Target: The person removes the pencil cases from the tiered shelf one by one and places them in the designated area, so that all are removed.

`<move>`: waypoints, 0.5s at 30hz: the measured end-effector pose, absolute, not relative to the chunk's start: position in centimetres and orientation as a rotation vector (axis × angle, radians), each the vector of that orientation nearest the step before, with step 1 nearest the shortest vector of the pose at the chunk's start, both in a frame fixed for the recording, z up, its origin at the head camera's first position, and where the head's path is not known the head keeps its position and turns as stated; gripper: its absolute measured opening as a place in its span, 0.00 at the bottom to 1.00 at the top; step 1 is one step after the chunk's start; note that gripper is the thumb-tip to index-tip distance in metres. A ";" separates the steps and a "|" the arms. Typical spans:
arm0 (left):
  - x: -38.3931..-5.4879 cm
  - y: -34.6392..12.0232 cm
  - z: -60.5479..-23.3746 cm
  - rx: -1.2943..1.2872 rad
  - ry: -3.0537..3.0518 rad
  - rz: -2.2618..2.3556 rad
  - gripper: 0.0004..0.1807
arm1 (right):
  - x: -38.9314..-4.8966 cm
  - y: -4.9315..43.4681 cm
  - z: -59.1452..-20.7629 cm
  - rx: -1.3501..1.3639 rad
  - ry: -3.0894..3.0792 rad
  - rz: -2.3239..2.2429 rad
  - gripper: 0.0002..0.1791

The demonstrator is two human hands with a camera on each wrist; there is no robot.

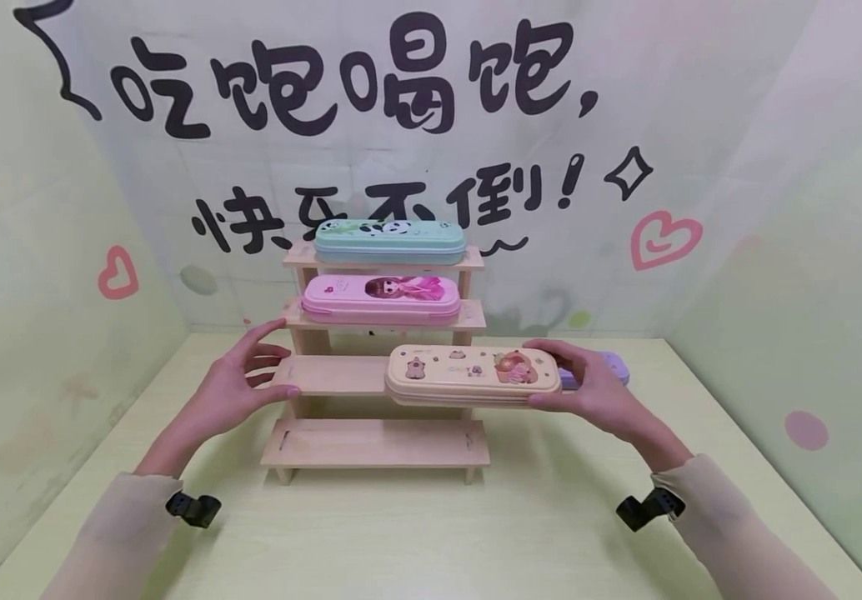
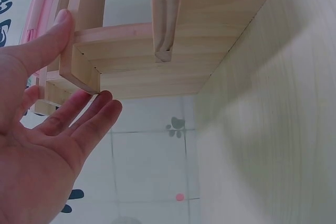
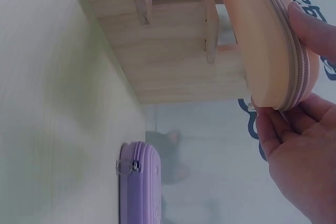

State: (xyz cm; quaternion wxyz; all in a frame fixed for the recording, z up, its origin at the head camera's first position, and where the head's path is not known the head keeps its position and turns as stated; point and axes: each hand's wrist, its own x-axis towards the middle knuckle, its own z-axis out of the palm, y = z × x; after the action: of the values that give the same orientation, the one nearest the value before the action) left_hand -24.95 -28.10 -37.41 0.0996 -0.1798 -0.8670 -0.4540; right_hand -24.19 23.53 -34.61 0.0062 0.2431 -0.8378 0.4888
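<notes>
Right hand (image 1: 588,383): grasping the right end of the cream pencil case (image 1: 446,379), opened about as wide as the case is deep, with thumb at the front side and fingers behind.
Left hand (image 1: 239,379): gripping the left end of the third tier (image 1: 333,375), counted from the top, of the wooden stepped stand (image 1: 371,442); spread wide, with thumb at the front edge and fingers at the back edge.
Cream pencil case: held lid up, at the right part of the third tier, overhanging its right end; hard to tell whether touching the board below.
Mint panda pencil case (image 1: 393,250): lying on the top tier.
Pink pencil case with girl picture (image 1: 341,296): lying on the second tier.
Purple pencil case (image 1: 614,369): resting on the table (image 1: 416,542), right of the stand, partly hidden behind the right hand.
Edges: near to the cream case, the tier's right end; just above and behind, the front edge of the second tier.
Open room: wide over the table in front of the stand; also left of the case, along the third tier; tighter behind the right hand, because of the purple case and the printed backdrop (image 1: 401,158).
</notes>
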 end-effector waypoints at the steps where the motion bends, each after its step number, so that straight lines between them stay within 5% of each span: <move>1: -25.0 -28.1 -37.4 -0.532 -2.563 -1.344 0.58 | -24.2 23.8 -34.7 0.760 -2.614 1.538 0.39; 15: -25.1 -28.2 -37.6 -0.529 -2.565 -1.341 0.58 | -23.3 28.3 -34.9 0.822 -2.551 1.607 0.35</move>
State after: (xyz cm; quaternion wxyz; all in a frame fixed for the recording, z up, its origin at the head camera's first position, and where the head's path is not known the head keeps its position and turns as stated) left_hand -25.11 -28.22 -37.56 0.0994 -0.1789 -0.8675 -0.4535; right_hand -23.28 28.29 -34.93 0.0084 0.2630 -0.8162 0.5144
